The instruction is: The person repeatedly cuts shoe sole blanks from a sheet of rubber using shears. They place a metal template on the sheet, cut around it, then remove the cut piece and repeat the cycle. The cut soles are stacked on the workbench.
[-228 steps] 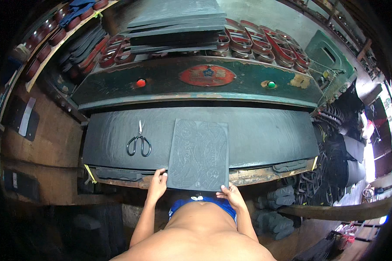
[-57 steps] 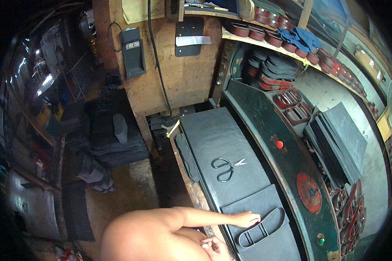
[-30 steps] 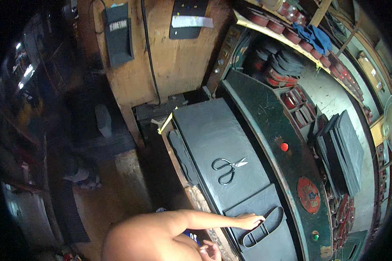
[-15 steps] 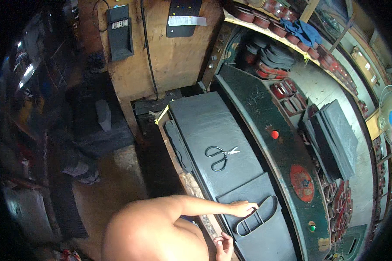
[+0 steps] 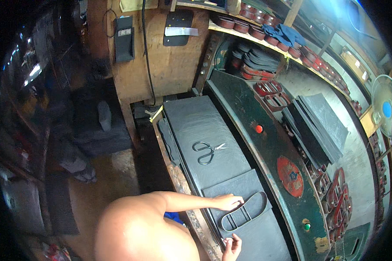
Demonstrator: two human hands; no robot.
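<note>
A sole-shaped metal cutting die [image 5: 257,215] with two crossbars lies on a black rubber sheet [image 5: 222,186]. My left hand [image 5: 229,202] reaches across from the left, its fingers curled on the die's near rim. Just below the die's lower end is my right hand [image 5: 232,248], with thumb and forefinger apart and nothing visible between them. Its wrist is cut off by the lower edge. Black-handled scissors [image 5: 207,152] lie farther up the sheets, their blades pointing right.
Beyond the sheets runs a dark green machine beam [image 5: 265,143] with a red button [image 5: 259,128] and a green button [image 5: 307,226]. A stack of black sheets [image 5: 320,130] and several red dies [image 5: 339,204] stand behind it. A fan [image 5: 385,102] is at far right.
The whole view has shifted a little. My right hand has moved right, closer below the die's lower end. My left hand stays at the die's rim, and the scissors lie as before.
</note>
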